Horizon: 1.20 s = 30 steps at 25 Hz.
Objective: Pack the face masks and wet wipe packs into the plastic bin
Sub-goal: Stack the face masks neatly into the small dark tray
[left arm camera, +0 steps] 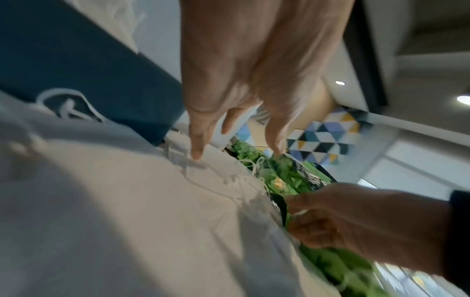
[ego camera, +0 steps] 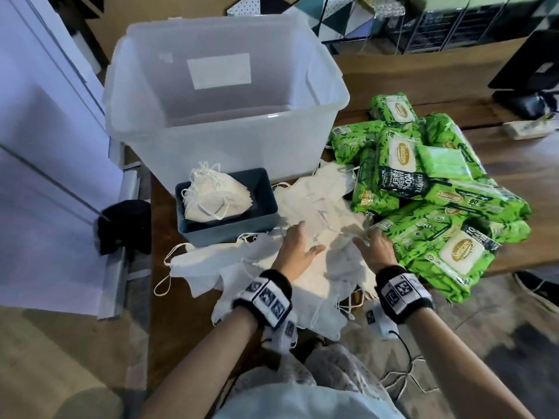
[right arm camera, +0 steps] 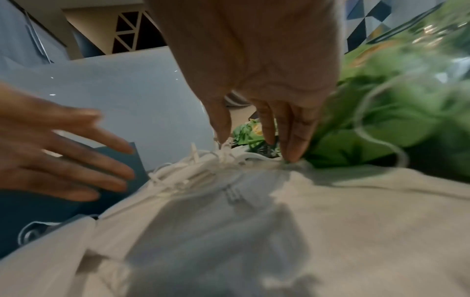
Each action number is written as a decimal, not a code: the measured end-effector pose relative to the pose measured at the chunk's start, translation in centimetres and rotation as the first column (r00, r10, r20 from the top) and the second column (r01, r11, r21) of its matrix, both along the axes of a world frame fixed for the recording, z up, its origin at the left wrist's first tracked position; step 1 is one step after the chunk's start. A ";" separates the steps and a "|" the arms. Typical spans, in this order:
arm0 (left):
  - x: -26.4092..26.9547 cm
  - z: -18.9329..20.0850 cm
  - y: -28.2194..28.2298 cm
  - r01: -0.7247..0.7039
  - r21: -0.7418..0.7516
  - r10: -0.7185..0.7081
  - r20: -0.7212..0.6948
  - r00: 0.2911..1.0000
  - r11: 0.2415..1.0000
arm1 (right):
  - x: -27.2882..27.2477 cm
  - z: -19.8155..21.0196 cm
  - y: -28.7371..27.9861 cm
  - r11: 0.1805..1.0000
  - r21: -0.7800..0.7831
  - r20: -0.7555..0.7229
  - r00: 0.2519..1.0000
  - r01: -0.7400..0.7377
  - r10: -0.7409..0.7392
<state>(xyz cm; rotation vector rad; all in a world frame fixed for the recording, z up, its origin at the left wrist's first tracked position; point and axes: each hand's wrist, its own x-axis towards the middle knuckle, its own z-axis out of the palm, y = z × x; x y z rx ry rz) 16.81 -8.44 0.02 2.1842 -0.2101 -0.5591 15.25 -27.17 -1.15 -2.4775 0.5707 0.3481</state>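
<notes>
Fingers (left arm camera: 197, 148) of the left hand (ego camera: 298, 251) are straight and spread, one fingertip touching the loose pile of white face masks (ego camera: 317, 225); nothing is gripped. Right hand (ego camera: 376, 249) likewise lies extended, its fingertips (right arm camera: 293, 152) pressing down at the pile's right edge, just where the masks meet the green packs; the right wrist view shows no curl around any item. Both wrists carry black bands with printed marker tags (ego camera: 267, 297).

Loose masks cover the near part of the wooden table (ego camera: 514, 164), several hanging over its front edge, ear loops trailing.

Left of the pile, touching it, stands a small dark blue tray (ego camera: 263, 189) holding a neat stack of folded white masks (ego camera: 211, 196).

Right of the pile lies a heap of green wet wipe packs (ego camera: 438, 195), overlapping one another, some label up, some on edge. One flat packet of green masks (ego camera: 443, 163) rests on top of the heap.

Behind the tray and the masks stands the translucent plastic bin (ego camera: 223, 95), upright, lid off, a white label on its far wall. No mask or wipe pack is seen inside it.

Beyond the table, shelving and a wall with a triangle pattern (ego camera: 329, 10) are visible, blurred.
</notes>
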 end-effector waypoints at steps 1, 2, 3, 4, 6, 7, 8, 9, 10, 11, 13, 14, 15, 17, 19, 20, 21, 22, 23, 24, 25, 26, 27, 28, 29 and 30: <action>1.8 -0.1 -1.0 -0.073 0.015 0.074 -0.094 0.993 0.997 | 1.3 0.2 0.4 1.000 0.023 -0.097 0.995 0.007 -0.004; 3.1 -0.3 -1.6 -0.126 0.082 0.138 -0.175 0.975 0.989 | 2.1 0.2 1.2 1.000 0.020 -0.200 0.980 -0.002 0.006; 4.1 -0.5 -2.3 -0.150 0.164 0.187 -0.244 0.952 0.975 | 2.6 0.4 1.8 0.999 -0.022 -0.273 0.962 -0.025 0.018; 4.7 -0.7 -3.0 -0.153 0.235 0.219 -0.286 0.933 0.960 | 3.0 0.3 2.4 0.996 -0.071 -0.308 0.951 -0.059 0.034; 5.3 -0.8 -4.2 -0.188 0.318 0.288 -0.309 0.906 0.929 | 3.5 0.2 3.0 0.993 -0.096 -0.276 0.960 -0.072 0.043; 5.7 -0.9 -4.5 -0.233 0.315 0.330 -0.304 0.894 0.920 | 3.9 0.1 3.1 0.997 -0.057 -0.238 0.970 -0.055 0.040; 6.1 -0.9 -4.9 -0.283 0.303 0.372 -0.297 0.879 0.910 | 4.2 0.3 3.0 0.999 0.012 -0.209 0.977 -0.036 0.038; 6.7 -1.4 -4.9 -0.329 0.287 0.407 -0.282 0.869 0.900 | 4.7 0.6 2.9 0.995 0.102 -0.191 0.981 -0.010 0.029; 7.0 -1.8 -4.6 -0.379 0.251 0.442 -0.279 0.853 0.891 | 5.0 1.1 2.8 0.980 0.197 -0.171 0.985 0.025 0.010; 7.4 -2.4 -4.3 -0.400 0.209 0.447 -0.286 0.848 0.892 | 5.6 1.1 2.4 0.948 0.309 -0.154 0.988 0.071 -0.024; 8.0 -3.3 -3.0 -0.479 0.081 0.479 -0.307 0.822 0.874 | 6.3 1.8 1.5 0.825 0.540 -0.116 0.986 0.165 -0.122; 7.9 -3.2 -2.5 -0.548 -0.026 0.515 -0.306 0.801 0.836 | 6.5 2.1 0.7 0.767 0.610 -0.099 0.980 0.198 -0.174; 7.9 -2.9 -2.0 -0.600 -0.142 0.542 -0.303 0.784 0.788 | 6.6 2.2 -0.4 0.731 0.647 -0.084 0.974 0.215 -0.212; 7.7 -1.7 -1.3 -0.652 -0.289 0.566 -0.332 0.755 0.701 | 6.4 2.8 -2.7 0.610 0.751 -0.094 0.956 0.251 -0.278; 7.5 -0.4 -0.9 -0.650 -0.350 0.516 -0.406 0.754 0.674 | 6.1 3.5 -4.7 0.425 0.869 -0.112 0.937 0.255 -0.332; 7.2 0.5 -0.8 -0.625 -0.357 0.472 -0.430 0.770 0.694 | 6.0 3.9 -5.5 0.356 0.906 -0.103 0.935 0.229 -0.339; 6.6 1.4 -0.6 -0.581 -0.354 0.414 -0.446 0.794 0.733 | 6.0 4.2 -6.1 0.312 0.928 -0.087 0.933 0.203 -0.348; 6.1 2.4 -0.6 -0.510 -0.354 0.330 -0.458 0.825 0.784 | 6.0 4.2 -6.4 0.292 0.938 -0.073 0.929 0.188 -0.364; 5.5 3.4 -0.6 -0.413 -0.361 0.232 -0.450 0.862 0.836 | 6.2 4.0 -6.6 0.309 0.930 -0.068 0.920 0.199 -0.387; 4.8 4.3 -1.0 -0.296 -0.348 0.133 -0.423 0.897 0.890 | 6.4 3.7 -6.5 0.349 0.911 -0.066 0.913 0.220 -0.404; 4.3 5.0 -1.6 -0.176 -0.327 0.041 -0.382 0.923 0.929 | 6.5 3.6 -6.1 0.371 0.899 -0.067 0.911 0.232 -0.407; 4.0 5.0 -2.2 -0.073 -0.300 -0.025 -0.311 0.950 0.951 | 6.6 3.5 -5.5 0.362 0.901 -0.084 0.917 0.237 -0.390; 3.8 4.9 -2.9 -0.015 -0.288 -0.050 -0.218 0.975 0.957 | 6.6 3.6 -4.9 0.322 0.919 -0.108 0.931 0.228 -0.349; 3.8 4.5 -3.2 -0.027 -0.298 -0.012 -0.129 0.992 0.954 | 6.6 3.7 -4.4 0.281 0.936 -0.127 0.949 0.211 -0.289; 3.9 4.3 -3.0 -0.080 -0.337 0.061 -0.066 0.996 0.938 | 6.5 3.8 -4.0 0.239 0.951 -0.140 0.960 0.199 -0.241; 4.1 4.1 -2.6 -0.142 -0.369 0.136 -0.042 0.990 0.919 | 6.6 3.9 -4.0 0.232 0.954 -0.143 0.968 0.191 -0.207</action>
